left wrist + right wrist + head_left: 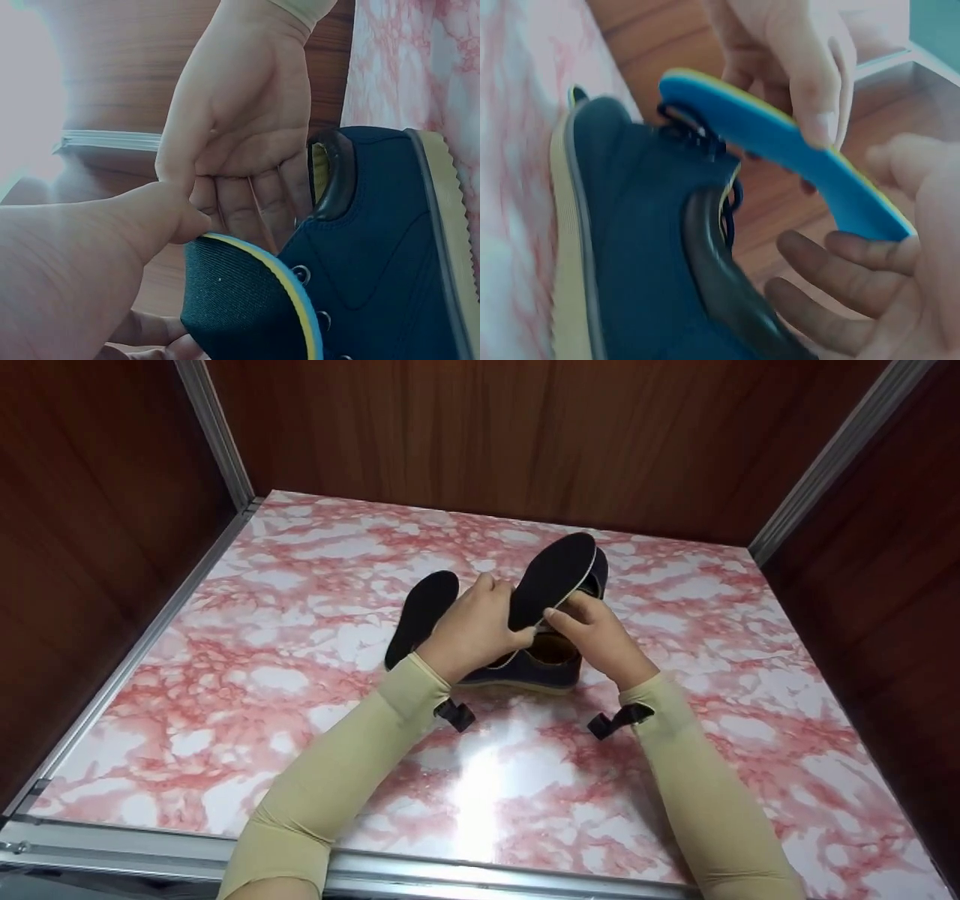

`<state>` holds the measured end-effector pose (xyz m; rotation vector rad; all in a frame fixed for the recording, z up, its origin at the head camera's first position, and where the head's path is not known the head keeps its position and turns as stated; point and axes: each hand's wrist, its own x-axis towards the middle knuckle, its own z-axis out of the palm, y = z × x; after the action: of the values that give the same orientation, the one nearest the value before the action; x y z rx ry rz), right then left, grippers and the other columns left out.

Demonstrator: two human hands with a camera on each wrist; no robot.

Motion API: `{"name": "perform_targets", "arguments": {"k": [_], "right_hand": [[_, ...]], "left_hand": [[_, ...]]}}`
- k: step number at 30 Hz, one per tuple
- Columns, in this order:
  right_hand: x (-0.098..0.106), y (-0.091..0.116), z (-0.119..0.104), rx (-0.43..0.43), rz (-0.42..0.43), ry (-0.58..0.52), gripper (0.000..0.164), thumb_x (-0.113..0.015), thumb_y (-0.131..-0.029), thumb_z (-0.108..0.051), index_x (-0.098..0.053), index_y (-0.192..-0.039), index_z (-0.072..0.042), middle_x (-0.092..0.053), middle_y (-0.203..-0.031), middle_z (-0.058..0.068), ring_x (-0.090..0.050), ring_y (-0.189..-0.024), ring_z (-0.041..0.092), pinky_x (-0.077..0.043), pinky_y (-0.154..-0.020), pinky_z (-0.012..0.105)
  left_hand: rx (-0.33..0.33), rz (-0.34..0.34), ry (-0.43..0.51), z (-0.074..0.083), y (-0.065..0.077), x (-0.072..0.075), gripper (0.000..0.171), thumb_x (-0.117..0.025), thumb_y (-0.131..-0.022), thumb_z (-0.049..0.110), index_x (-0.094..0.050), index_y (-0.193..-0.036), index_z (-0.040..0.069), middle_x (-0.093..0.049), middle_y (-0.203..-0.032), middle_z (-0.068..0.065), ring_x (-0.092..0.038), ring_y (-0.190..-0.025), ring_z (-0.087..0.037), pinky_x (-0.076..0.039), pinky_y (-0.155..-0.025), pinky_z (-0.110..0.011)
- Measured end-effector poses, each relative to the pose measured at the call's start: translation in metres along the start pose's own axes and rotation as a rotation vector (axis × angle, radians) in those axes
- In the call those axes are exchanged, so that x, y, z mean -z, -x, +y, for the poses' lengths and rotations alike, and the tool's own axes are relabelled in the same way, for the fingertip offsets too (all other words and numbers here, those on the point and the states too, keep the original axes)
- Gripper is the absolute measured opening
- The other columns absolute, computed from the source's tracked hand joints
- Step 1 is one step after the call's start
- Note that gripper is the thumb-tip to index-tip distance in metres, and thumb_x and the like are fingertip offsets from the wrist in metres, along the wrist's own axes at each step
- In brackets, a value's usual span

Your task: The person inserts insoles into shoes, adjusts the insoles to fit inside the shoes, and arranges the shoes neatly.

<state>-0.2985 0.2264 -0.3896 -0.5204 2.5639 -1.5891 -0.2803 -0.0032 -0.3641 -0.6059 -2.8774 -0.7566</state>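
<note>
A black-topped insole (553,577) with a blue underside (780,146) and yellow edge is held up over the shoes. My left hand (476,624) pinches it, the thumb on its edge and fingers behind. Close by, my right hand (598,636) has its fingers loosely extended at one end of the insole; in the right wrist view its thumb stands off the edge. Beneath is a navy shoe (536,676) with a pale sole, its brown-lined mouth showing. Another navy shoe (601,561) is partly hidden behind the insole.
Left of my left hand is a second black insole (424,611). The red-and-white marbled table (300,735) has brown wood panels (487,442) at the back and sides. A metal rail (450,874) runs along its front edge.
</note>
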Motion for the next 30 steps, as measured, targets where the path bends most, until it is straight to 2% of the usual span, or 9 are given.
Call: {"name": "perform_targets", "arguments": {"k": [5,9,13,19,23,26,30], "right_hand": [[-0.005,0.000,-0.002,-0.047,0.074,-0.158,0.033,-0.067,-0.109,-0.029,-0.072,-0.134,-0.007,-0.080,-0.116,0.001,-0.076,-0.109,0.015,-0.060,-0.104,0.034],[-0.006,-0.001,-0.003,-0.076,0.094,-0.262,0.032,-0.065,-0.110,-0.022,-0.070,-0.133,-0.002,-0.080,-0.113,-0.003,-0.077,-0.105,0.010,-0.061,-0.098,0.026],[-0.005,-0.001,-0.003,-0.099,0.110,-0.308,0.028,-0.062,-0.110,-0.019,-0.068,-0.130,0.000,-0.078,-0.111,-0.002,-0.077,-0.103,0.010,-0.061,-0.096,0.024],[-0.003,-0.002,-0.003,-0.116,0.143,-0.316,0.028,-0.061,-0.110,-0.017,-0.065,-0.133,-0.001,-0.078,-0.108,-0.005,-0.078,-0.100,0.008,-0.063,-0.093,0.024],[-0.001,-0.004,-0.002,-0.121,0.169,-0.299,0.027,-0.061,-0.110,-0.017,-0.061,-0.132,-0.002,-0.077,-0.097,-0.007,-0.075,-0.092,0.006,-0.063,-0.086,0.024],[0.002,-0.005,-0.002,-0.141,0.188,-0.270,0.027,-0.061,-0.111,-0.021,-0.060,-0.132,-0.005,-0.071,-0.091,-0.008,-0.068,-0.083,0.006,-0.061,-0.078,0.023],[0.005,-0.007,-0.002,-0.167,0.188,-0.244,0.030,-0.061,-0.112,-0.025,-0.059,-0.136,-0.006,-0.062,-0.091,-0.007,-0.058,-0.078,0.006,-0.057,-0.070,0.021]], "left_hand": [[-0.004,-0.013,0.024,0.003,0.000,-0.005,0.074,-0.076,-0.100,0.051,-0.058,-0.145,-0.004,-0.056,-0.136,-0.018,-0.067,-0.109,-0.025,-0.059,-0.101,-0.040],[-0.020,-0.012,0.017,0.005,0.002,-0.007,0.072,-0.074,-0.101,0.054,-0.061,-0.142,-0.004,-0.056,-0.134,-0.018,-0.067,-0.107,-0.026,-0.059,-0.101,-0.040],[-0.024,-0.009,-0.002,0.007,0.004,-0.008,0.071,-0.070,-0.103,0.059,-0.063,-0.141,-0.001,-0.056,-0.128,-0.016,-0.067,-0.104,-0.025,-0.059,-0.099,-0.041],[-0.017,-0.030,0.018,0.010,0.006,-0.006,0.065,-0.066,-0.107,0.054,-0.062,-0.144,0.001,-0.056,-0.129,-0.015,-0.068,-0.106,-0.025,-0.058,-0.099,-0.042],[-0.028,-0.034,0.022,0.010,0.006,-0.005,0.059,-0.063,-0.108,0.053,-0.064,-0.139,0.002,-0.057,-0.130,-0.014,-0.068,-0.107,-0.026,-0.058,-0.100,-0.043],[-0.027,-0.026,0.024,0.008,0.004,-0.005,0.062,-0.060,-0.109,0.056,-0.064,-0.142,0.004,-0.058,-0.134,-0.014,-0.068,-0.111,-0.026,-0.058,-0.102,-0.044],[-0.015,0.012,0.035,0.000,-0.001,-0.003,0.059,-0.059,-0.110,0.056,-0.062,-0.147,0.011,-0.060,-0.139,-0.011,-0.068,-0.114,-0.025,-0.058,-0.103,-0.045]]}}
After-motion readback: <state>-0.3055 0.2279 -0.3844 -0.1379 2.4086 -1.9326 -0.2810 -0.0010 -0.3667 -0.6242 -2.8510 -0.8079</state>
